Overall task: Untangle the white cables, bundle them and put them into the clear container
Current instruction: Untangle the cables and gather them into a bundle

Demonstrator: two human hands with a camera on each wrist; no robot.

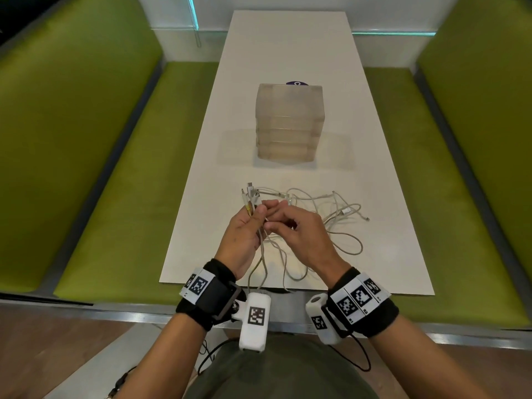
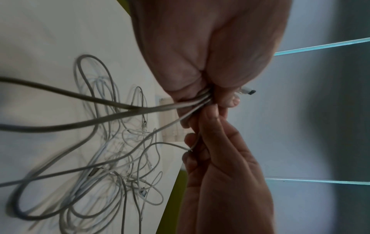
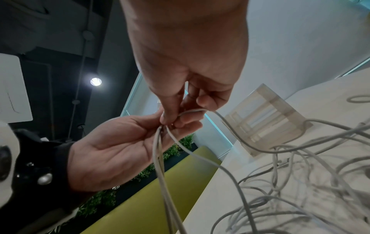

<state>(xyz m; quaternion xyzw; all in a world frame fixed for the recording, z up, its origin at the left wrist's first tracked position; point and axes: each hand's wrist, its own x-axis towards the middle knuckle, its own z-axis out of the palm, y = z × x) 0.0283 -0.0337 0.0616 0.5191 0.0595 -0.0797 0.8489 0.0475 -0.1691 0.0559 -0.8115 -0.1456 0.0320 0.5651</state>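
From the head view, several plug ends of the white cables (image 1: 305,214) are gripped upright in the left hand (image 1: 244,237), apparently so the ends stay sorted while the rest is worked loose. One strand is pinched by the right hand (image 1: 299,234) just beside the left fingers. The remaining loops lie tangled on the white table (image 1: 388,254), and the clear container (image 1: 289,125) stands farther back, well apart from the hands.

In the left wrist view, the strands are seen clamped between curled fingers (image 2: 186,96), a plug (image 2: 248,91) protruding past them, and trailing slack down to the heap.

In the right wrist view, a thin cable is held between thumb and fingertips (image 3: 168,117) over the left palm, probably to be added to the gathered ends. Untangling is judged unfinished; bundling has not begun.
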